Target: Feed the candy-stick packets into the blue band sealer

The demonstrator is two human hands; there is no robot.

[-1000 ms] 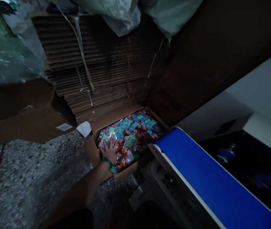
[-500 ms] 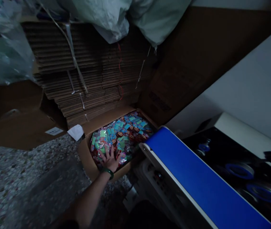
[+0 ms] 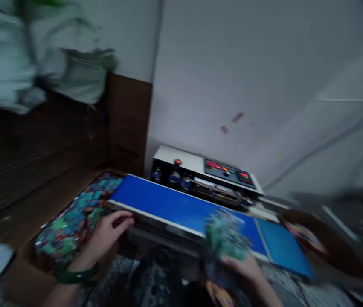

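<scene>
Resting at the near right edge of a cardboard box (image 3: 18, 277) filled with colourful packets (image 3: 72, 221), the left hand (image 3: 104, 236) wears a green bangle (image 3: 75, 275), its fingers loosely curled toward the blue conveyor belt (image 3: 168, 204). Right of it, the right hand (image 3: 243, 270) grips a blurred bunch of packets (image 3: 224, 238) over the belt's near edge; its finger pose cannot be told. Behind the belt stands a machine with a control panel (image 3: 226, 170).
</scene>
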